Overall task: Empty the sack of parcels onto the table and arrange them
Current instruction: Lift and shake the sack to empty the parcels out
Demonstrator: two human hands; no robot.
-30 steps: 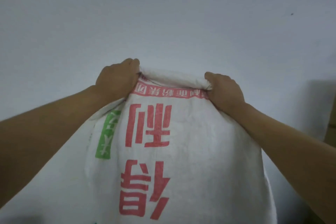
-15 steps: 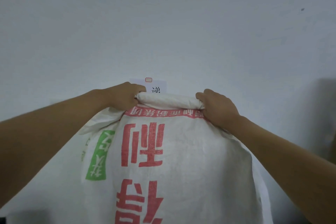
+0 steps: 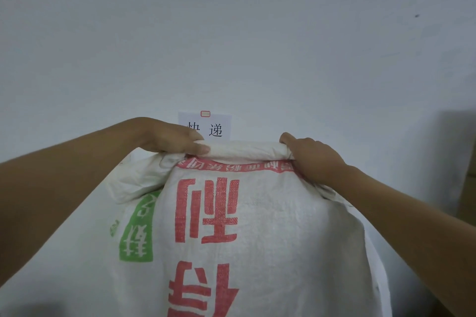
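A big white woven sack (image 3: 270, 213) with red characters and a green patch, printed upside down, fills the lower middle of the head view. Its rolled end points away from me. My left hand (image 3: 172, 140) grips the left corner of that roll, fingers curled over the fabric. My right hand (image 3: 311, 154) grips the right corner the same way. No parcels show; the sack's contents are hidden.
A white wall (image 3: 231, 33) fills the background. A small white paper sign (image 3: 213, 127) with black characters and a red mark hangs on it just behind the sack's top. A brown cardboard box edge (image 3: 467, 195) shows at the far right.
The sack's rolled end and both hands have sunk lower in view over the last second. The paper sign behind the sack has come into sight.
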